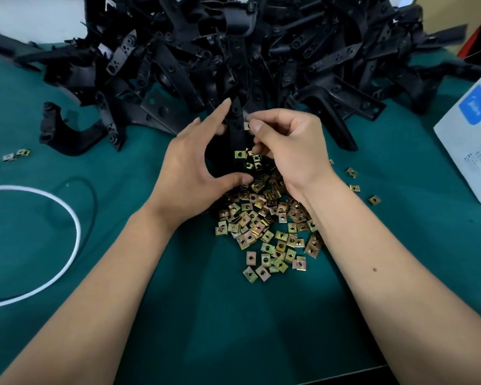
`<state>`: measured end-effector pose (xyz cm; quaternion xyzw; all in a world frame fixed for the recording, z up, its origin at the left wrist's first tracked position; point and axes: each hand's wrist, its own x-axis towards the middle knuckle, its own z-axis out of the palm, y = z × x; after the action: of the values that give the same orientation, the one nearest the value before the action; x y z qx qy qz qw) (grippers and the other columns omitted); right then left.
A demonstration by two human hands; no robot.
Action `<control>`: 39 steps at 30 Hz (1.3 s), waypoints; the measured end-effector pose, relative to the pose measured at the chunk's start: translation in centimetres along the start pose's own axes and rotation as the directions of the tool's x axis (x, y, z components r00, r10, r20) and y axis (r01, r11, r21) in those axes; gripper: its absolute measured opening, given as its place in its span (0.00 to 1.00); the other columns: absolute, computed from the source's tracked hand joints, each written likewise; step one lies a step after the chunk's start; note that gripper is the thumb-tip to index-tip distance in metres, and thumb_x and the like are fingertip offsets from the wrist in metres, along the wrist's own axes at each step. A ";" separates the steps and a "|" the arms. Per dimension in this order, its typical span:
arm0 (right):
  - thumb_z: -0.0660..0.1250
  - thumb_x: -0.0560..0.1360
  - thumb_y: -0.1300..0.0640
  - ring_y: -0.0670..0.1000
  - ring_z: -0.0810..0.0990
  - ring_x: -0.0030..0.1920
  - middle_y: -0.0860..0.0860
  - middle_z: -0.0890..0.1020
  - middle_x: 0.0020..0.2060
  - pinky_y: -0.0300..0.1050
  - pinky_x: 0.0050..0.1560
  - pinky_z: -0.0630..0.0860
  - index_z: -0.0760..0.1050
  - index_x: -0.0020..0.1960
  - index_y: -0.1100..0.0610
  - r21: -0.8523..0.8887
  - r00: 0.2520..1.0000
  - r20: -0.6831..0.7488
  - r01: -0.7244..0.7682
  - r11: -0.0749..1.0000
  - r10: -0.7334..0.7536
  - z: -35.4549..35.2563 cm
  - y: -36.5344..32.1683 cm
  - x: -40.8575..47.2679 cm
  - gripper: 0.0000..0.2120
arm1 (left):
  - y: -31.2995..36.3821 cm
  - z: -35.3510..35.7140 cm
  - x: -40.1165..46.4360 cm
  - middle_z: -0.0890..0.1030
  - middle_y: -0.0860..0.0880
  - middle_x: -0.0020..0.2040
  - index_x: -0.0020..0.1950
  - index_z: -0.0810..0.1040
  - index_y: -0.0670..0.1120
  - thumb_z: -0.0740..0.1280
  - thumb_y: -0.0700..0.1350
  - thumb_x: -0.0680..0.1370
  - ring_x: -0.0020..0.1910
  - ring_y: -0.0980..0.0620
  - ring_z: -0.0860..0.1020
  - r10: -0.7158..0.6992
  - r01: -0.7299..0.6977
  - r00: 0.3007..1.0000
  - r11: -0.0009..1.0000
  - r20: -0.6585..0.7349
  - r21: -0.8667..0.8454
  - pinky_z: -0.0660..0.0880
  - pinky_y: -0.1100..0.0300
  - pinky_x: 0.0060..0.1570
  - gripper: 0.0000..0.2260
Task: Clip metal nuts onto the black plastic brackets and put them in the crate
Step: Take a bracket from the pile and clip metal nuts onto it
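My left hand [195, 162] grips a black plastic bracket [236, 129] upright above the table, fingers at its upper arm and thumb at its base. One metal nut [239, 154] is clipped on the bracket's lower part. My right hand [286, 145] pinches another small metal nut [247, 125] against the bracket's right edge. Below both hands lies a heap of several gold-coloured metal nuts [264, 226] on the green table. A big pile of black brackets [233, 51] fills the back of the table. No crate is in view.
A white cardboard box [472, 134] stands at the right edge. A white cord [67, 215] and a thin black cable [92, 190] loop at the left. Two loose nuts [16, 155] lie far left, a few more [351, 172] at the right. The green mat [233, 315] covers the table.
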<state>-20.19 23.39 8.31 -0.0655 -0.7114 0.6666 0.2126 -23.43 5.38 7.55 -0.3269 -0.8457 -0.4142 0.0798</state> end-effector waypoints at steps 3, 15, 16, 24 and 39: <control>0.71 0.78 0.65 0.47 0.81 0.32 0.52 0.84 0.34 0.41 0.40 0.80 0.86 0.49 0.57 0.000 1.000 0.018 -0.018 1.000 0.018 0.0 0.0 0.0 0.06 | -0.1 0.0 0.0 0.75 0.58 0.59 0.82 0.62 0.48 0.82 0.54 0.67 0.64 0.67 0.70 0.008 -0.008 1.000 1.000 -0.005 -0.001 0.63 0.47 0.77 0.48; 0.75 0.74 0.68 0.52 0.80 0.33 0.54 0.85 0.38 0.43 0.38 0.79 0.80 0.53 0.62 0.084 0.997 0.042 -0.066 0.994 0.063 0.0 -0.6 -0.1 0.09 | -0.3 0.4 0.2 0.78 0.57 0.60 0.82 0.62 0.46 0.83 0.54 0.67 0.67 0.54 0.76 0.119 -0.120 0.993 0.992 0.020 0.048 0.55 0.59 0.79 0.49; 0.75 0.74 0.68 0.53 0.80 0.33 0.54 0.85 0.37 0.44 0.38 0.79 0.78 0.54 0.62 0.086 0.997 0.041 -0.069 0.994 0.066 0.0 -0.7 -0.1 0.11 | -0.2 0.4 0.2 0.79 0.57 0.62 0.82 0.62 0.46 0.83 0.53 0.67 0.68 0.53 0.76 0.126 -0.128 0.992 0.990 0.024 0.055 0.56 0.58 0.80 0.49; 0.75 0.75 0.66 0.46 0.80 0.33 0.50 0.84 0.35 0.42 0.36 0.77 0.78 0.53 0.60 -0.051 0.998 -0.054 -0.030 0.998 0.027 0.9 -0.8 -0.7 0.10 | 0.4 0.5 0.3 0.81 0.51 0.59 0.80 0.65 0.41 0.82 0.56 0.65 0.64 0.51 0.75 0.121 -0.117 0.993 0.982 -0.012 0.147 0.56 0.60 0.77 0.49; 0.78 0.68 0.66 0.41 0.84 0.47 0.43 0.84 0.45 0.41 0.51 0.82 0.79 0.55 0.55 -0.416 0.986 -0.101 0.082 0.905 -0.136 3.2 -2.6 -2.2 0.19 | 3.2 0.4 0.9 0.80 0.44 0.41 0.76 0.69 0.36 0.71 0.42 0.74 0.45 0.40 0.79 0.063 -0.013 0.995 0.844 -0.076 0.536 0.71 0.47 0.63 0.32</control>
<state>-18.91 19.38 10.27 -0.1113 -0.8230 0.4837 0.2762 -22.09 7.51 9.68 -0.2893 -0.9164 -0.1752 0.2139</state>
